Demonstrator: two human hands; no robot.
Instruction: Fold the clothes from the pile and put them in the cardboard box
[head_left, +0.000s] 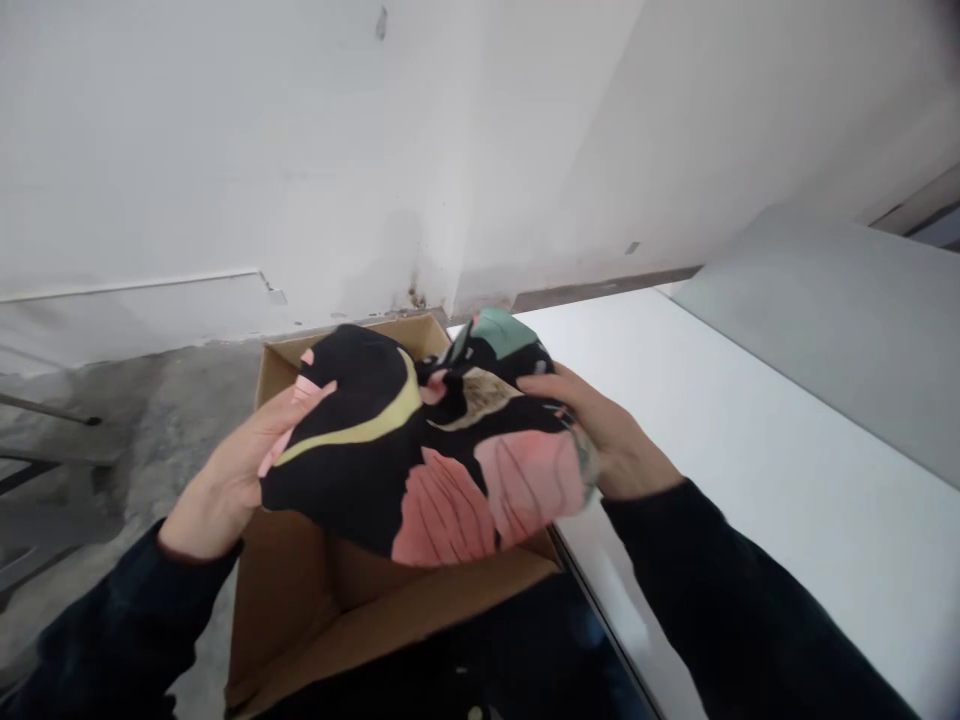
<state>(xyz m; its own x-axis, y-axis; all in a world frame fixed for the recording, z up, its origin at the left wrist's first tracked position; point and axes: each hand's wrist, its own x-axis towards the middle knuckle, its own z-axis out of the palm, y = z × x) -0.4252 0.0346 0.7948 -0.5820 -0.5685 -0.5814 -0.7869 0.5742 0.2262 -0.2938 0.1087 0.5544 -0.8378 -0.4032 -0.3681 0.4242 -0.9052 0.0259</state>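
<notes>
Between my two hands hangs a bundled piece of patterned fabric (pixel 352 480), black with pink, green, tan and yellow shapes. My left hand (pixel 236 480) grips its left edge, thumb on top. At the right end my right hand (pixel 600 430) holds it, with part of the fingers hidden behind the cloth. An open cardboard box (pixel 285 590) stands directly below, and the fabric is above its opening. Much of the box's inside is covered from view by the cloth. Whether the fabric is a garment, I cannot tell.
A white table (pixel 787 480) extends to the right of the box, with a pale upright panel (pixel 840 310) along its far side. White walls (pixel 225 150) rise behind. Dark metal legs (pixel 52 500) stand on the grey concrete floor (pixel 172 410) at left.
</notes>
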